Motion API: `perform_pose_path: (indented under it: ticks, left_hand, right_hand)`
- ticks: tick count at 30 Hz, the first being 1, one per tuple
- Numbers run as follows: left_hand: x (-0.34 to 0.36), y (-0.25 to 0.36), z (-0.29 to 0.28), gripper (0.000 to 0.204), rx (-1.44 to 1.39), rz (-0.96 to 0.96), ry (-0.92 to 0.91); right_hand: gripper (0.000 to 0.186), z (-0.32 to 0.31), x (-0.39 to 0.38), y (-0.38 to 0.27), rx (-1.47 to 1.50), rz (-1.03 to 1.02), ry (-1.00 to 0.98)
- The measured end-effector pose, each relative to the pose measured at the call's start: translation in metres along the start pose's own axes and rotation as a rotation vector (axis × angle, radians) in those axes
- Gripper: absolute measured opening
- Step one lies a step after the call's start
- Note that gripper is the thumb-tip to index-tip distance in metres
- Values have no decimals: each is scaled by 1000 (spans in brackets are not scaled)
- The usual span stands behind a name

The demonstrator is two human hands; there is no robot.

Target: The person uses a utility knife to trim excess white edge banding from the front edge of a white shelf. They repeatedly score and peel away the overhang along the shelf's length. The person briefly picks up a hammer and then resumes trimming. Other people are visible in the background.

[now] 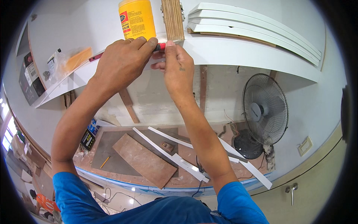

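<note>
My left hand (125, 59) is closed, its back toward me, in front of a yellow glue tub (140, 18). A small red-and-black tool (161, 47) shows between its fingers and my right thumb; its exact kind is hidden. My right hand (179, 69) is closed at the tool's red end, thumb raised against it. Just beyond the right thumb stands an upright wooden post (173, 20) with metal hardware on its sides. A dark red strip-like piece (96, 57) sticks out left of my left hand; whether it belongs to the tool, I cannot tell.
Several white panels (253, 28) lie stacked on the white shelf (223, 52), right of the post. Plastic-wrapped items (72, 63) sit at its left. Below, a workbench holds a brown board (143, 160), white strips (156, 147), a pencil (105, 162) and a fan (264, 108).
</note>
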State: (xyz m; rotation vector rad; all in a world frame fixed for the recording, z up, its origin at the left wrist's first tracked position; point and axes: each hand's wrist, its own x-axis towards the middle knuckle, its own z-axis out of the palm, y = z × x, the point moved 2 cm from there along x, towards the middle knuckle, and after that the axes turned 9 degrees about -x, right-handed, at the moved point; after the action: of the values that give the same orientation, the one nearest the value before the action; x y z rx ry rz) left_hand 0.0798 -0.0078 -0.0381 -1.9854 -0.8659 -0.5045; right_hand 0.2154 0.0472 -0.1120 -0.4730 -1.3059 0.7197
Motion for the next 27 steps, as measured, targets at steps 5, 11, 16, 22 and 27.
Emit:
perform_pose_path:
  ticks: [5,11,16,22,27]
  left_hand:
    - [2,2,-2,34,4,-22,-43]
    - [3,3,-4,33,-14,-34,-49]
    - [4,5,-3,33,-34,-51,-54]
    - [4,8,-6,34,-24,-60,-55]
    - [-1,9,0,36,-58,-13,33]
  right_hand:
    - [47,0,0,-2,68,-19,24]
    - [49,0,0,-1,75,-40,20]
    - [49,0,1,3,116,-51,23]
    - [48,-1,1,2,120,-60,10]
    - [48,-3,-1,6,109,-91,16]
